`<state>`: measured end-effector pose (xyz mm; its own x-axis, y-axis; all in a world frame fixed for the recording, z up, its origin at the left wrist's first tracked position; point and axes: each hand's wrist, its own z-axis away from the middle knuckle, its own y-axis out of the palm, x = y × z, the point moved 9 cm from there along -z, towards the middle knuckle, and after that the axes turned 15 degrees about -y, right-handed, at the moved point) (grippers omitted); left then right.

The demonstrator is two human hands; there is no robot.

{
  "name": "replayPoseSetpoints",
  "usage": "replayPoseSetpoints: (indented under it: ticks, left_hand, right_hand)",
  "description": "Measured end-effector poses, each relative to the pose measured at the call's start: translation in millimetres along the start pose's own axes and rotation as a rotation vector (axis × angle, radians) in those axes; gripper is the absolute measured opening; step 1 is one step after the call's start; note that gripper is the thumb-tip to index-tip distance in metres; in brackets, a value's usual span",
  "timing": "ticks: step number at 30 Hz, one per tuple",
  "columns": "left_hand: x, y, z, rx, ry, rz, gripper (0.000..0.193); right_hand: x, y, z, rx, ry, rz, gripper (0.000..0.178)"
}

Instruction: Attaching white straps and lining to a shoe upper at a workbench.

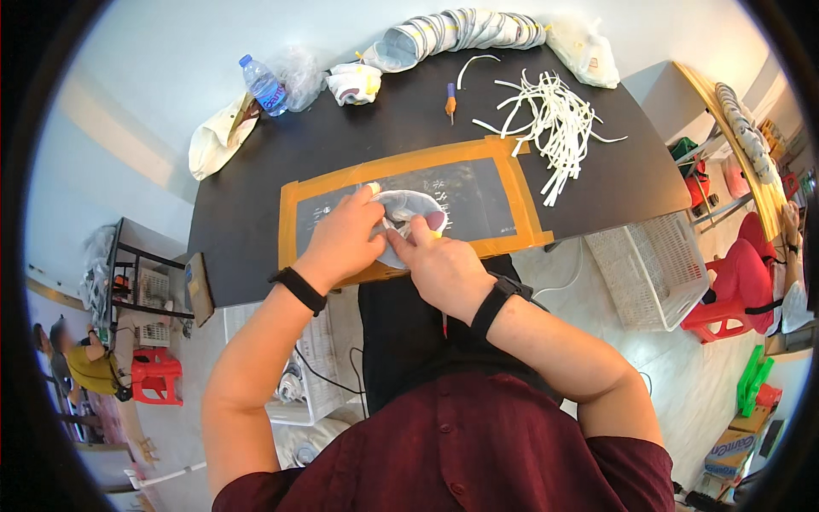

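A round, bowl-like piece of pale fabric with a white rim (pixel 432 205) rests on the dark, tape-edged mat near the table's front edge. Its inside faces up, and some crumpled material shows in the middle. On its left side my left hand (pixel 345 235) is closed on the rim, a fingertip at the far edge. My right hand (pixel 445 271) is closed on the near right part, thumb and index finger reaching inside. The palms hide much of the near rim. Both wrists wear black bands.
Beyond the mat's tan tape border (pixel 522 200) lie white strips (pixel 559 128) and an orange-and-blue pen-like tool (pixel 450 104). Along the back are a row of nested striped fabric pieces (pixel 461 32), a water bottle (pixel 263 85) and plastic bags (pixel 587 53). A white crate (pixel 644 277) stands right.
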<state>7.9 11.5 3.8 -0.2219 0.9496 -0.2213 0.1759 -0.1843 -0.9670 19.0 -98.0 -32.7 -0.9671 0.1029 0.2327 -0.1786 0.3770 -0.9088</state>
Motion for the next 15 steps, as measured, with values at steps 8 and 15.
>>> replayPoseSetpoints:
  ticks: [8, 15]
  left_hand:
    - [5.9, 13.4, -3.5, 0.082, -0.101, -0.071, 0.012]
    - [-16.6, -1.1, 1.9, -0.086, 0.068, -0.079, 0.013]
  right_hand:
    - [1.4, -1.4, -3.1, 0.070, 0.014, 0.034, 0.054]
    - [0.7, 1.8, -3.1, 0.049, 0.023, 0.031, 0.056]
